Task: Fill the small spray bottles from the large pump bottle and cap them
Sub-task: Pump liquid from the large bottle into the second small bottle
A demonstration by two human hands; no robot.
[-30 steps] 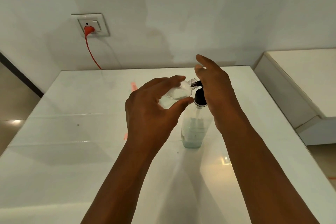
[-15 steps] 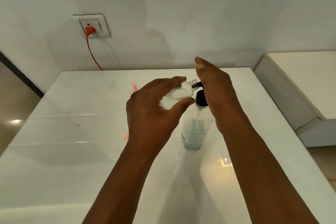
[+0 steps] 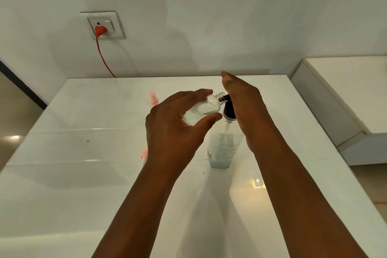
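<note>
Clear small bottle (image 3: 206,107) gripped in left hand (image 3: 173,130), neck at pump nozzle (image 3: 226,97).

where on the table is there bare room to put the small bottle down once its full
Bare room: the near left table top, and the right strip between the right hand and the table's edge. Crowded: around the pump bottle, and by the pink caps behind the left hand gripping the small bottle.

Pale wall (image 3: 230,6), glossy white table (image 3: 62,174)
</note>
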